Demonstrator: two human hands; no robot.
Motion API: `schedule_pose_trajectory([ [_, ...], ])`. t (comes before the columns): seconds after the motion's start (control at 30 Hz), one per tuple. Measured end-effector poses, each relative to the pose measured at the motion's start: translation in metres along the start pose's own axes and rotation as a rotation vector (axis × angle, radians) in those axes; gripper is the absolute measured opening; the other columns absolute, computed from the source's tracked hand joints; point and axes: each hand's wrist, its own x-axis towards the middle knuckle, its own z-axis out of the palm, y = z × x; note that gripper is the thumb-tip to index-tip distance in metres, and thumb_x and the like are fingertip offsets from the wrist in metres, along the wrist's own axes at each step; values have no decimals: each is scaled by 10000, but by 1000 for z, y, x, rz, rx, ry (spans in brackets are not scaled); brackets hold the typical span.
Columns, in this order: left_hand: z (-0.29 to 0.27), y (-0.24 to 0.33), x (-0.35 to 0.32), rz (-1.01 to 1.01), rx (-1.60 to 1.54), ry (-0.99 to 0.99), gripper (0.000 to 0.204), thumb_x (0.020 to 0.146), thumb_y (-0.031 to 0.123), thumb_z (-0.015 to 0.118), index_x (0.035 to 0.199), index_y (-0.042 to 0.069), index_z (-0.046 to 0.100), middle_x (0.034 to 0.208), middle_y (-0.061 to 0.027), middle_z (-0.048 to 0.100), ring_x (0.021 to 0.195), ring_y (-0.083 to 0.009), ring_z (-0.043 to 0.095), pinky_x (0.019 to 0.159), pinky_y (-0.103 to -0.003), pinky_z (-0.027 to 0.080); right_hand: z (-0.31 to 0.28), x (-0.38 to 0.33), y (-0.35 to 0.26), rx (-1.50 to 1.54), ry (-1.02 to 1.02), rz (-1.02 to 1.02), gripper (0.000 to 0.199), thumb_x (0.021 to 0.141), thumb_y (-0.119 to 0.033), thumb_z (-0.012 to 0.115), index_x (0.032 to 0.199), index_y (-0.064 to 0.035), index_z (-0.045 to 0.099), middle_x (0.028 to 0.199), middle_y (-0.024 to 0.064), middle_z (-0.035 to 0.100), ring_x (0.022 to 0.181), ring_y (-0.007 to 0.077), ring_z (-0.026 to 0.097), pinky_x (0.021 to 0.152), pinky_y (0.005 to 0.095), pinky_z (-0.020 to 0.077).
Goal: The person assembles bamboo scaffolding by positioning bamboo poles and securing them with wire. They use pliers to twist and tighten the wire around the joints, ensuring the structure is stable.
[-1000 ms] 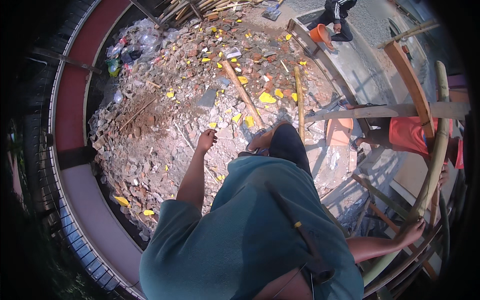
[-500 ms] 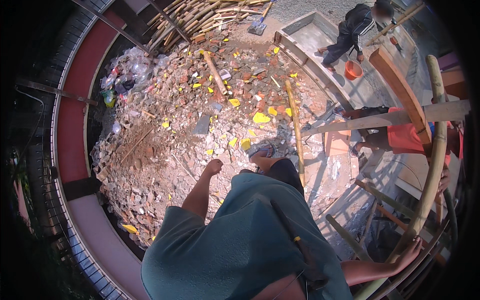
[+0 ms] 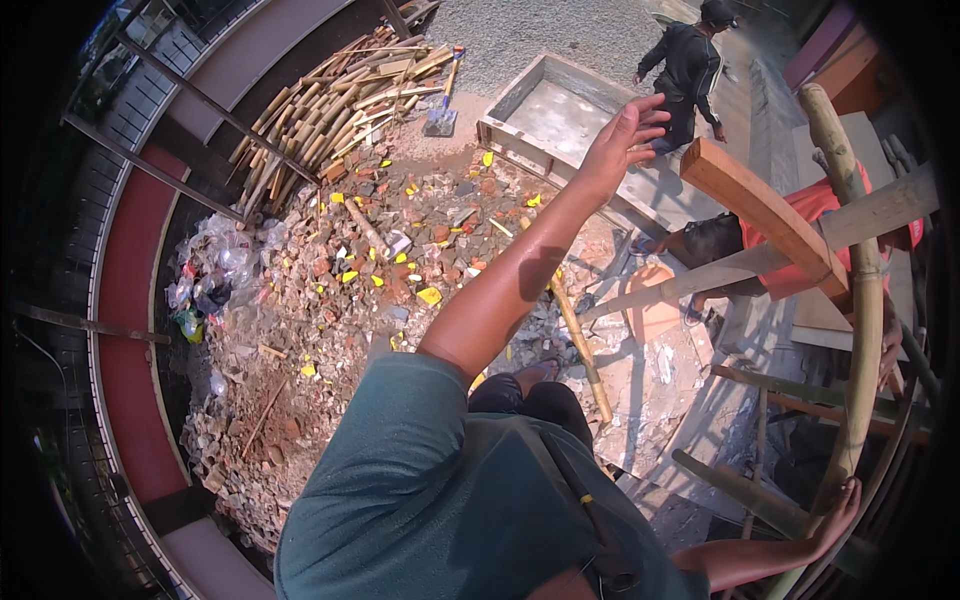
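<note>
The left hand (image 3: 622, 150) has risen from lower left toward the reddish-brown squared wooden timber (image 3: 757, 214), fingers parted, empty; the right hand (image 3: 838, 520) rests against the tan, curved bamboo pole (image 3: 862, 380) at right, its closure indeterminable; right-hand support appears established, left-hand contact unmade.

Left arm (image 3: 500, 285) extended forward | left grip (image 3: 625, 150) raised, loosely spread | right arm (image 3: 745, 563) low, out sideways | right grip (image 3: 838, 517) bent at wrist
</note>
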Motion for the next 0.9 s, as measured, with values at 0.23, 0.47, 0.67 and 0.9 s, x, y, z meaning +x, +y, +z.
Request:
schedule_pose_trajectory([
  [0.23,69,-39,6,195,322,134,815,860,484,732,1438,41,366,1287,-193,512,1254,-321,489,1045,-438,416,-66,38,50,-109,-122,140,468,1044,-327,518,1332,41,547,1186,90,603,1081,160,530,938,311,406],
  [0.47,106,-57,25,121,522,241,582,812,250,779,1176,-15,410,1087,-254,551,1061,-421,561,893,-490,453,-46,29,39,3,-162,73,274,1045,-298,523,870,-91,559,757,-64,442,703,41,398,622,242,324],
  [0.67,88,-47,19,94,484,166,494,848,246,760,1159,10,458,1089,-226,583,1042,-391,591,891,-456,472,-19,8,-14,-82,-149,128,290,1038,-254,496,850,-41,556,727,-46,461,687,49,412,610,263,351],
  [0.9,65,-38,23,-12,549,71,421,930,282,710,1202,40,499,1089,-111,582,1047,-201,556,913,-343,461,4,-17,-69,-119,-43,167,264,1005,-196,522,816,-17,568,673,-8,467,609,77,430,575,277,373],
])
